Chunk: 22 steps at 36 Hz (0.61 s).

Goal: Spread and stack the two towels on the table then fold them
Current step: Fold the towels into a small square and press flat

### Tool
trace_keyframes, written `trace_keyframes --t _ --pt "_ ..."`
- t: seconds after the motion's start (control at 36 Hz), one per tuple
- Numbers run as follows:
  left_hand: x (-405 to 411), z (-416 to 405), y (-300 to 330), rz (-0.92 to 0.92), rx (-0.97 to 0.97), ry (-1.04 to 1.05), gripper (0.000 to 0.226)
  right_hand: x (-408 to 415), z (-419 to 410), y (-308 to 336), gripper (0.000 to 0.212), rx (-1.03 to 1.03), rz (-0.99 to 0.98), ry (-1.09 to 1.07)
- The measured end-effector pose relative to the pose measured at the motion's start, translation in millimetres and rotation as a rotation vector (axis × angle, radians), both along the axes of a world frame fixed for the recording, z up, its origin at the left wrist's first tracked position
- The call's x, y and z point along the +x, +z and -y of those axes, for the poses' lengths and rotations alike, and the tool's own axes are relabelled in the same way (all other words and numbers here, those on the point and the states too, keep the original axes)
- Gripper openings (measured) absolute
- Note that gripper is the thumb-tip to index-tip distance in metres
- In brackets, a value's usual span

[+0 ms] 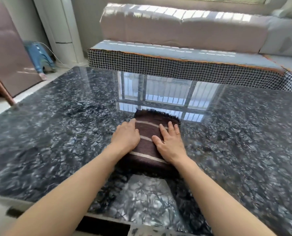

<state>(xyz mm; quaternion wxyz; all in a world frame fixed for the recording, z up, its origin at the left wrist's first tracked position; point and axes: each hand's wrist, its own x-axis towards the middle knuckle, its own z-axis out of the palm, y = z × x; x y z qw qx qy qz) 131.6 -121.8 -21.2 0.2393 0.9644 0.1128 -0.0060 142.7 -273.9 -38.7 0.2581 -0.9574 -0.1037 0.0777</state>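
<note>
A folded dark brown towel (pixel 148 145) with thin cream stripes and a fringed far edge lies in a thick, narrow bundle at the middle of the glossy dark marble table (pixel 56 125). I cannot tell whether a second towel is folded inside it. My left hand (pixel 126 136) rests on the bundle's left edge with the fingers curved over it. Flat on its right half lies my right hand (pixel 170 142), fingers spread and pressing down. Neither hand grips the cloth.
A sofa with a houndstooth-edged seat cushion (pixel 176 65) stands just beyond the table's far edge. A brown padded chair (pixel 5 53) and a blue plastic stool (pixel 39 55) stand at the left. A white column unit (pixel 60 28) stands behind them.
</note>
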Motion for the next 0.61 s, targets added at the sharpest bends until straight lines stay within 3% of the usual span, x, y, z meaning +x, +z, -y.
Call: trace_keyframes --t 0.08,0.22,0.31,0.39,0.44,0.53,0.61 --pt "-5 -23 11 -0.046 -0.167 0.186 0.039 -4 -28 0 0.06 0.047 0.018 0.038" --pt "-12 -65 18 -0.144 -0.649 0.359 0.034 -13 -63 -1 0.057 0.15 0.045 0.079" --pt "-18 -85 21 -0.22 -0.797 0.382 0.037 -19 -76 -2 0.054 0.236 0.052 0.086" --pt "-25 -94 27 -0.242 -0.912 0.342 0.012 -24 -86 -3 0.053 0.306 0.053 0.098" --pt "-28 -96 31 -0.224 -0.965 0.315 0.007 -27 -91 -3 0.052 0.327 0.057 0.105" --pt "-29 -104 29 -0.071 -0.852 0.297 0.039 -34 -98 -3 0.052 0.332 0.066 0.126" --pt "-35 -122 24 0.082 -0.445 0.216 0.065 -43 -107 -4 0.053 0.322 0.075 0.179"
